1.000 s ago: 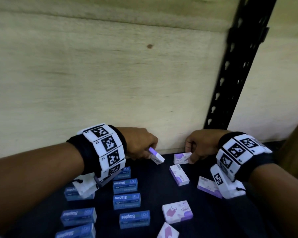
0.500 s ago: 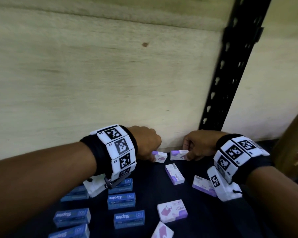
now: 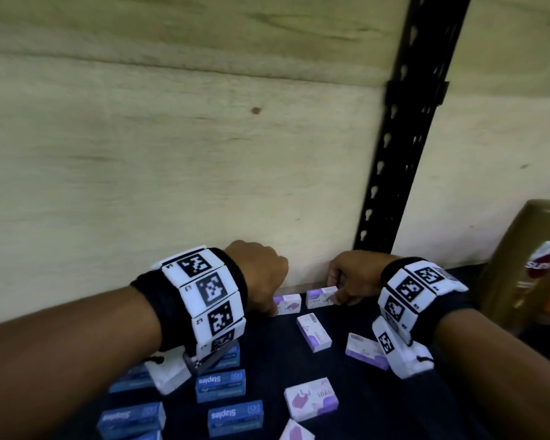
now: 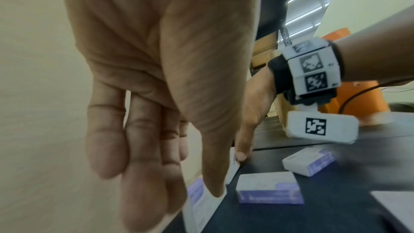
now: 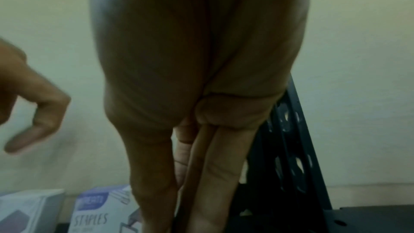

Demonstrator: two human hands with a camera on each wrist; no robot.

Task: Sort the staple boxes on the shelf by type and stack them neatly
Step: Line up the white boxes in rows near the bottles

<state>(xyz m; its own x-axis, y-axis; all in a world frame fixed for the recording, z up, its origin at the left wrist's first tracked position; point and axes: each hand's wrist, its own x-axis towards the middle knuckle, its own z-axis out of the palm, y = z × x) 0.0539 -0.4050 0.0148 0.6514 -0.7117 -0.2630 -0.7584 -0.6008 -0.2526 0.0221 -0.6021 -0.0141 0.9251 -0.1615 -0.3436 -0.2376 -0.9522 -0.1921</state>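
- staple boxes of the purple-and-white type are being lined up against the back wall (image 3: 172, 173) of the dark shelf (image 3: 346, 417), two of them set side by side on edge there.
- the left hand (image 3: 258, 274) rests its fingertips on the left purple box (image 3: 288, 303); the left wrist view shows fingers long and nearly straight, thumb (image 4: 212, 166) pointing down at the box, not wrapped round it.
- the right hand (image 3: 351, 277) touches the right purple box (image 3: 320, 297) at its right end; its fingers (image 5: 215, 174) hang straight and together, no clasp visible.
- just in front lie two more purple boxes, one flat (image 3: 314, 333) and one tilted near the right wrist (image 3: 364, 350), with another (image 3: 311, 398) closer to the camera.
- blue boxes marked "staples" (image 3: 220, 385) lie scattered on the left side, unsorted and unstacked.
- a gold container (image 3: 521, 265) stands at the far right, beside a black slotted upright (image 3: 404, 147).
- judged stage: early, the purple row just begun; the next move likely calls for squaring the pair flush together, then fetching the nearest flat purple box without knocking the standing ones over.
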